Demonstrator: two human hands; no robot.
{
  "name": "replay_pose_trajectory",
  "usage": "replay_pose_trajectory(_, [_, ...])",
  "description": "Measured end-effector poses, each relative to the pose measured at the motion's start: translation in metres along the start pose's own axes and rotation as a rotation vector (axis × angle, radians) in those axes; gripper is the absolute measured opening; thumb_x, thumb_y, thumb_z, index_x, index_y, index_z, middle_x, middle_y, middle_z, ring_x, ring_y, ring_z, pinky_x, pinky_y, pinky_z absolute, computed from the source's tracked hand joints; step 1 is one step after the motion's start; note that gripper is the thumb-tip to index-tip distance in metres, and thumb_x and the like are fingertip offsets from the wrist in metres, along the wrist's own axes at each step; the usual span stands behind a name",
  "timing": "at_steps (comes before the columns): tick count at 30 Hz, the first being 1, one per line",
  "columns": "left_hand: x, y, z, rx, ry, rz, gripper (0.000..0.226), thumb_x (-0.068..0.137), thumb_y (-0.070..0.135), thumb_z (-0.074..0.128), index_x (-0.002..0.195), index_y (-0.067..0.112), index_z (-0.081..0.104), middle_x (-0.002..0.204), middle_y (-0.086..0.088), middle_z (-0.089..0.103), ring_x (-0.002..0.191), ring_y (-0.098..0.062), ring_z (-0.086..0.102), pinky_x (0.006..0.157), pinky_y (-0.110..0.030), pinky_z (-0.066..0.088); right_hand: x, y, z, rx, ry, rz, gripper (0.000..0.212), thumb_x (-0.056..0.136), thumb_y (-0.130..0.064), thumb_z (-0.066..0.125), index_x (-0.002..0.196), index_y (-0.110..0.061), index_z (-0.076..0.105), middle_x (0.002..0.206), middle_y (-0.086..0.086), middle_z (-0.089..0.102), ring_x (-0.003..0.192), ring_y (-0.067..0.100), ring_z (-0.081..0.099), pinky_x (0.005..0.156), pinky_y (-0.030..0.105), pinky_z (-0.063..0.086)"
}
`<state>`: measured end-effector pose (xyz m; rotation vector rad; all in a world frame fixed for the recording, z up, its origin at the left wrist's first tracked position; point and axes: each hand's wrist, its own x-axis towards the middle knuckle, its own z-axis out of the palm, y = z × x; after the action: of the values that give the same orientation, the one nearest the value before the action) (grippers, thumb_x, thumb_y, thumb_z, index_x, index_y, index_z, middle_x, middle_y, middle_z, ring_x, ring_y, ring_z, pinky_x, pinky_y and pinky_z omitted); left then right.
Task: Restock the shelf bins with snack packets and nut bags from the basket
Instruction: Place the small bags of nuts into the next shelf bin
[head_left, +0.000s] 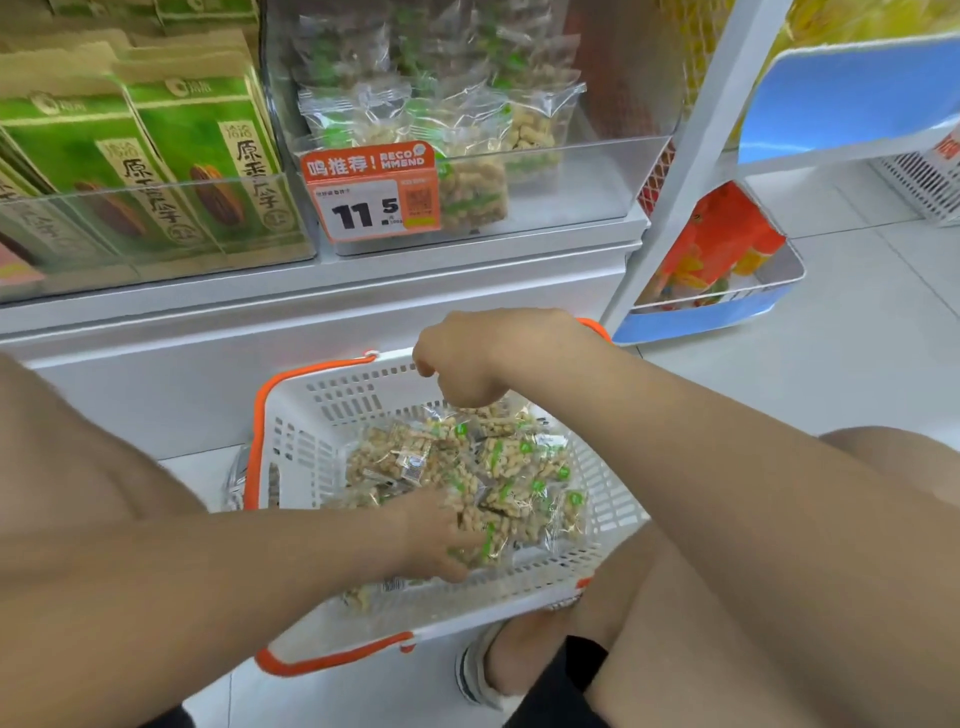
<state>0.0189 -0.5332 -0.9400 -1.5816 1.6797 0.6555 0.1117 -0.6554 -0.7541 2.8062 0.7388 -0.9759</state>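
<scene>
Orange-rimmed basket (311, 441) holds packets (519, 467) — price tag (375, 193) fronts bin (587, 176).

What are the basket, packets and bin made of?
Basket: looks like rigid moulded plastic, matte white, with slotted walls and an orange rim. Packets: thin clear film, likely plastic; glossy and crinkled, contents show through. Bin: clear hard sheet, acrylic or similar; see-through with glare and straight edges.
</scene>
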Motion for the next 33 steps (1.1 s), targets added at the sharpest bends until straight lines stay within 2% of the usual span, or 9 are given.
replay_pose_trajectory(2, [0.007,0.008,-0.003,0.073,-0.067,0.039,0.07,0.101,0.028,0.068,0.159,0.04,0.03,0.175,-0.006,0.004,0.149,-0.038,0.033,0.115,-0.059,0.034,-0.001,0.002,0.0,-0.012,0.001,0.005,0.047,0.101,-0.009,0.045,0.146,-0.019,0.052,0.144,0.01,0.051,0.114,0.033,0.063,0.094,0.047,0.057])
replay_pose_trajectory(5, [0.012,0.011,-0.006,0.139,-0.079,0.045,0.062,0.101,0.032,0.069,0.155,0.042,0.041,0.171,-0.004,0.016,0.15,-0.037,0.029,0.113,-0.053,0.035,-0.003,0.005,0.001,-0.02,0.007,0.009,0.047,0.102,-0.01,0.045,0.148,-0.018,0.05,0.144,0.01,0.052,0.115,0.032,0.062,0.095,0.046,0.056])
replay_pose_trajectory(9, [0.017,0.012,-0.005,0.212,-0.068,0.066,0.075,0.095,0.034,0.076,0.156,0.049,0.035,0.173,-0.01,0.0,0.148,-0.041,0.026,0.113,-0.048,0.037,-0.009,0.008,0.002,-0.029,0.019,0.017,0.045,0.102,-0.01,0.044,0.145,-0.018,0.052,0.142,0.011,0.055,0.117,0.033,0.064,0.093,0.043,0.057])
replay_pose_trajectory(12, [0.021,0.015,0.0,0.311,-0.119,0.043,0.084,0.095,0.035,0.076,0.16,0.05,0.023,0.173,-0.017,-0.008,0.15,-0.045,0.025,0.12,-0.056,0.03,-0.014,0.01,0.001,-0.03,0.037,0.034,0.045,0.102,-0.01,0.044,0.145,-0.019,0.052,0.142,0.01,0.055,0.117,0.032,0.064,0.08,0.037,0.052])
replay_pose_trajectory(17, [0.029,0.018,0.001,0.3,-0.068,-0.024,0.059,0.1,0.035,0.069,0.153,0.022,0.048,0.166,-0.016,0.028,0.144,-0.038,0.041,0.118,-0.059,0.032,-0.015,0.012,0.002,-0.033,0.04,0.034,0.045,0.102,-0.011,0.044,0.145,-0.017,0.054,0.143,0.011,0.055,0.118,0.031,0.065,0.063,0.031,0.044])
replay_pose_trajectory(20, [0.033,0.012,-0.005,0.191,0.02,-0.064,0.036,0.103,0.029,0.063,0.136,0.013,0.064,0.137,-0.01,0.061,0.122,-0.031,0.058,0.113,-0.053,0.041,-0.017,0.014,0.0,-0.041,0.035,0.031,0.045,0.102,-0.012,0.043,0.146,-0.018,0.052,0.144,0.011,0.055,0.121,0.032,0.064,0.081,0.037,0.054])
replay_pose_trajectory(23, [0.028,0.003,-0.011,0.186,0.026,-0.025,0.019,0.101,0.028,0.066,0.111,0.013,0.072,0.102,-0.003,0.069,0.095,-0.023,0.063,0.102,-0.043,0.048,-0.017,0.015,-0.002,-0.04,0.025,0.022,0.044,0.102,-0.013,0.043,0.146,-0.018,0.052,0.142,0.01,0.054,0.121,0.032,0.063,0.094,0.044,0.056])
replay_pose_trajectory(28, [0.028,0.004,0.004,0.207,-0.019,0.051,0.027,0.1,0.027,0.068,0.121,0.011,0.072,0.133,-0.012,0.06,0.109,-0.032,0.064,0.103,-0.05,0.049,-0.02,0.019,-0.003,-0.023,0.032,0.02,0.042,0.102,-0.015,0.044,0.144,-0.018,0.052,0.14,0.01,0.054,0.119,0.032,0.063,0.096,0.045,0.056])
replay_pose_trajectory(33, [0.026,0.002,-0.002,0.136,0.073,0.035,0.019,0.098,0.021,0.07,0.113,0.01,0.073,0.125,-0.009,0.063,0.106,-0.028,0.062,0.096,-0.044,0.053,-0.02,0.02,-0.002,-0.011,0.029,0.026,0.042,0.101,-0.014,0.045,0.142,-0.018,0.053,0.139,0.009,0.055,0.119,0.032,0.063,0.095,0.046,0.056])
